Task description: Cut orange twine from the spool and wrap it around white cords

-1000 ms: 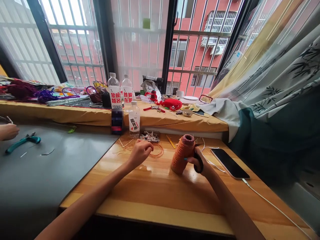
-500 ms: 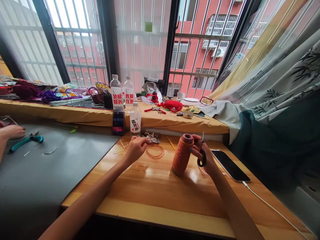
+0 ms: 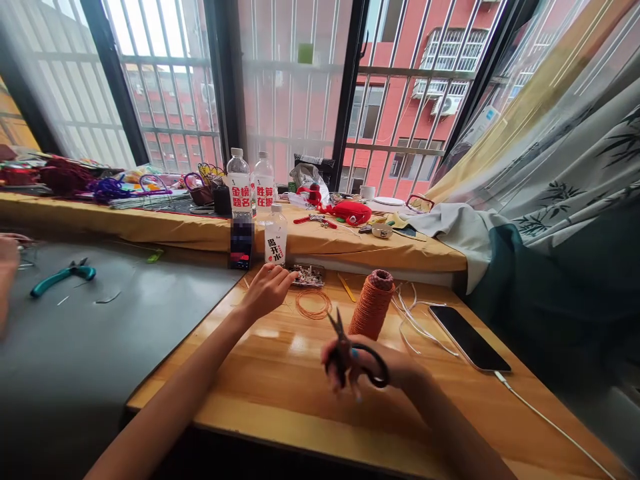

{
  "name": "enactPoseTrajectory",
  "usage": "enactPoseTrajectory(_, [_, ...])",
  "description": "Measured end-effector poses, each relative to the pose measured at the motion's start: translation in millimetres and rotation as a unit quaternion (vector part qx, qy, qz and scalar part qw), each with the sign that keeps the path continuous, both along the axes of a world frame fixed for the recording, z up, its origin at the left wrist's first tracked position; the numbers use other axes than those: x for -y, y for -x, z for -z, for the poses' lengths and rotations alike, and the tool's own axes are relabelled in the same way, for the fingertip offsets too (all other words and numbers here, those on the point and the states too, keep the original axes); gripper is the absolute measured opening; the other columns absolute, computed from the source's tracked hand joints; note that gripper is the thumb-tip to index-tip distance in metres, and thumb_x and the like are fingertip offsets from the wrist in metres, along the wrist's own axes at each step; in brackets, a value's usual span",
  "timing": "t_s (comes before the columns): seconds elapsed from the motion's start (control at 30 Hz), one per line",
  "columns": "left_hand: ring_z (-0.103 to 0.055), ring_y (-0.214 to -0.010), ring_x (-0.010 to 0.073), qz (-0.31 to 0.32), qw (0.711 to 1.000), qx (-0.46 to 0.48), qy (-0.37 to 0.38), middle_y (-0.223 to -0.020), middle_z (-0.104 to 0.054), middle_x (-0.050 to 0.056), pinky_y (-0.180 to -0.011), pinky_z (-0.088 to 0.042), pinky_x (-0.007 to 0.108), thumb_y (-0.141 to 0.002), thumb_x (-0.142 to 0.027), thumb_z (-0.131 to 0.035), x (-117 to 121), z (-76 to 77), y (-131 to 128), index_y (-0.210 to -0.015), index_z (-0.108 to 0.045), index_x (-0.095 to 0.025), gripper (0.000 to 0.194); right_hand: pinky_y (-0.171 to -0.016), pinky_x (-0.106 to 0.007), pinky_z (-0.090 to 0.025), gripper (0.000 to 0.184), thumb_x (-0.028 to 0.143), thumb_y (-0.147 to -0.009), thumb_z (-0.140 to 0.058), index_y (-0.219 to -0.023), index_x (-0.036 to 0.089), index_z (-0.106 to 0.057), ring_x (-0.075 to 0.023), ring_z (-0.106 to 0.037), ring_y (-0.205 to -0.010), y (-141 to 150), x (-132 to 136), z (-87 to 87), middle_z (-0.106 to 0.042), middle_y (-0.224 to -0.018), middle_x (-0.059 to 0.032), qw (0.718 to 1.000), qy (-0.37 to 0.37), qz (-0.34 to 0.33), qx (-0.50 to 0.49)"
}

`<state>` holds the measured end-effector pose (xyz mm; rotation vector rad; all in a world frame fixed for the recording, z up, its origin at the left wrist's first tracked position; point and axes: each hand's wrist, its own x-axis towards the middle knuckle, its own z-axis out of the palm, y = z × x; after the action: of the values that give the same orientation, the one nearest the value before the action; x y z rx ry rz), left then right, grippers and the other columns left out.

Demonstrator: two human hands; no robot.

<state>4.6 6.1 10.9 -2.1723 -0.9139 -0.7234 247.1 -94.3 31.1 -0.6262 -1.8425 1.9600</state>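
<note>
Right grip (image 3: 356,365), loosely curled, holds 2-bladed scissors (image 3: 342,335).

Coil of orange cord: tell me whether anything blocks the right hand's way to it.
Nothing visible stands between the right hand and the coil except the open scissors it holds. The orange spool stands off to the right of that path.

Soft window daylight, glare on the tabletop (image 3: 280,373), right hand (image 3: 350,367) motion-blurred.

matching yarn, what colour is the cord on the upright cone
The cord cone is orange, best seen in the head view.
</note>
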Motion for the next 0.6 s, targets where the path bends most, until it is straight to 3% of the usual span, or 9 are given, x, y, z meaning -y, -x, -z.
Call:
enactPoseTrajectory(0.13, [-0.050, -0.074, 0.0174, 0.005, 1.000, -0.001, -0.007, -0.073, -0.058, 0.005, -0.080, -0.032, 0.034, -0.083, -0.012, -0.034, 2.4, -2.9, 1.2, -0.102, -0.052, -0.016, 0.027, -0.048, -0.020, -0.045, 0.049, 0.058, -0.071, -0.046, -0.097, 0.016, -0.051, -0.0170, -0.060, -0.074, 27.5, -9.3, 33.1, -0.061, -0.079, -0.0079, 0.990, 0.098, 0.091, -0.052])
enactPoseTrajectory(0.23, [-0.050, -0.073, 0.0170, 0.002, 1.000, -0.011, -0.007, -0.072, -0.057, 0.004, -0.080, -0.032, 0.034, -0.084, -0.013, -0.032, 3.4, -3.9, 1.7, -0.102, -0.052, -0.017, 0.027, -0.045, -0.021, -0.045, 0.048, 0.057, -0.072, -0.045, -0.097, 0.017, -0.051, -0.0173, -0.060, -0.071, 28.7, -20.1, 45.7, -0.062, -0.078, -0.0075, 0.971, 0.123, 0.195, -0.070])
enactPoseTrajectory(0.43, [-0.050, -0.072, 0.0169, 0.002, 1.000, -0.014, -0.010, -0.069, -0.056, 0.004, -0.079, -0.033, 0.034, -0.084, -0.014, -0.032, 4.3, -5.0, 2.4, -0.099, -0.053, -0.017, 0.026, -0.038, -0.020, -0.043, 0.040, 0.056, -0.070, -0.050, -0.086, 0.018, -0.051, -0.0149, -0.059, -0.060, 31.6, -21.9, 39.5, -0.061, -0.067, -0.0035, 0.943, 0.150, 0.291, -0.060])
enactPoseTrajectory(0.6, [-0.050, -0.071, 0.0165, -0.002, 1.000, -0.025, -0.010, -0.069, -0.056, 0.004, -0.078, -0.033, 0.034, -0.084, -0.014, -0.031, 5.5, -4.7, 2.5, -0.099, -0.052, -0.018, 0.027, -0.036, -0.017, -0.040, 0.041, 0.056, -0.070, -0.049, -0.083, 0.017, -0.049, -0.0121, -0.057, -0.054, 39.8, -12.1, 35.1, -0.060, -0.063, -0.0019, 0.930, 0.098, 0.348, -0.067])
